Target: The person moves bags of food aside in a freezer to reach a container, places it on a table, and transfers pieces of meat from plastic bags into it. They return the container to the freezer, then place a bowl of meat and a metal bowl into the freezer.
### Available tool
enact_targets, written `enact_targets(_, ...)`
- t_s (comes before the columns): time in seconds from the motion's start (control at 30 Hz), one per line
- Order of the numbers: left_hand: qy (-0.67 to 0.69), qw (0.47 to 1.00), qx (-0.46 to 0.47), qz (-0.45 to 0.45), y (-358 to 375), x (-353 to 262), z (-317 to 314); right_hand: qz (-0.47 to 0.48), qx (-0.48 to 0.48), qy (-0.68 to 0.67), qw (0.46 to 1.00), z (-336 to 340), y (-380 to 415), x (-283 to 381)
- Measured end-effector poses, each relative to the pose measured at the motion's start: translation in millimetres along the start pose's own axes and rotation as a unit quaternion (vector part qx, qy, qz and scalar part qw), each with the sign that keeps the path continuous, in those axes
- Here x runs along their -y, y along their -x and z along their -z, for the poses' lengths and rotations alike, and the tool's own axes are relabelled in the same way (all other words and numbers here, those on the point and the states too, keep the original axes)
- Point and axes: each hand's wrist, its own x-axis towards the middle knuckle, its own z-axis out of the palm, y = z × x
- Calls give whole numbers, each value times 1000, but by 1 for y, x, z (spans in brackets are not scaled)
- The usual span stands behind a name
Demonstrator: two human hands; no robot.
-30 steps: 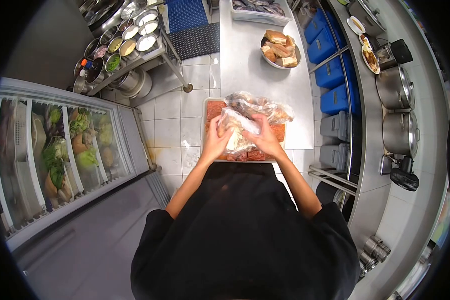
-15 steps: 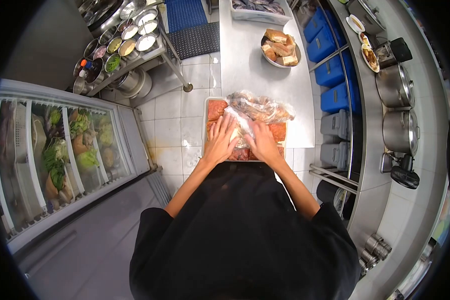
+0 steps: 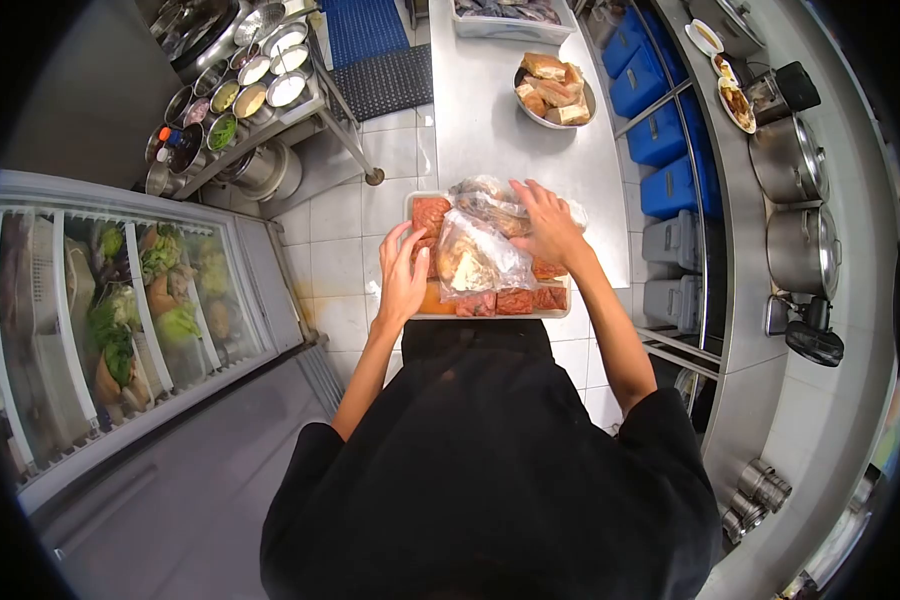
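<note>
In front of me is a shallow pale tray [image 3: 567, 298] of red, marinated-looking meat blocks [image 3: 515, 301]. On top of the meat lies a clear plastic bag [image 3: 485, 262] with pale chunks inside. Behind it, toward the back of the tray, is a second crumpled clear bag [image 3: 486, 200] with brownish pieces. My left hand [image 3: 404, 272] is at the tray's left side, fingers spread and slightly curved beside the meat. Over the right part of the rear bag, my right hand [image 3: 552, 228] has its fingers apart, with the fingertips right at the plastic.
Farther along the steel table [image 3: 480, 110] stand a bowl of brown chunks [image 3: 556, 90] and a plastic tub [image 3: 515, 25]. At left are a glass-topped cooler of vegetables [image 3: 120, 320] and a rack of small pots [image 3: 225, 100]. Blue bins [image 3: 667, 190] line the right side.
My hands have moved apart from the near bag: the left to the tray's left side, the right up over the rear bag. The near bag now shows uncovered.
</note>
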Motion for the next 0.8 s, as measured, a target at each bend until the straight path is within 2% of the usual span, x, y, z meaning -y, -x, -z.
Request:
enact_targets(0.13, 17, 1000, 4, -14, -13, -12, 0, 7, 70, 86, 994, -19, -25, -1)
enact_targets(0.3, 73, 997, 8, 5, -19, -18, -9, 18, 61, 78, 995, -20, -27, 0)
enact_targets(0.4, 148, 987, 39, 50, -22, -13, -28, 16, 70, 42, 996, -12, -32, -5)
enact_targets(0.53, 280, 938, 119, 163, -29, -6, -49, 7, 66, -11, 998, 19, -29, 4)
enact_targets(0.57, 372, 892, 129, 224, -29, -13, -50, -1, 60, -20, 998, 26, -26, 6)
enact_targets(0.63, 537, 760, 145, 336, -30, -29, -49, -16, 50, -38, 998, 36, -21, 9)
enact_targets(0.77, 636, 603, 247, 414, -29, -51, -53, 5, 14, -45, 999, 32, -10, 11)
enact_targets(0.8, 632, 601, 242, 425, -28, -54, -59, 13, 22, -48, 999, 24, -9, 10)
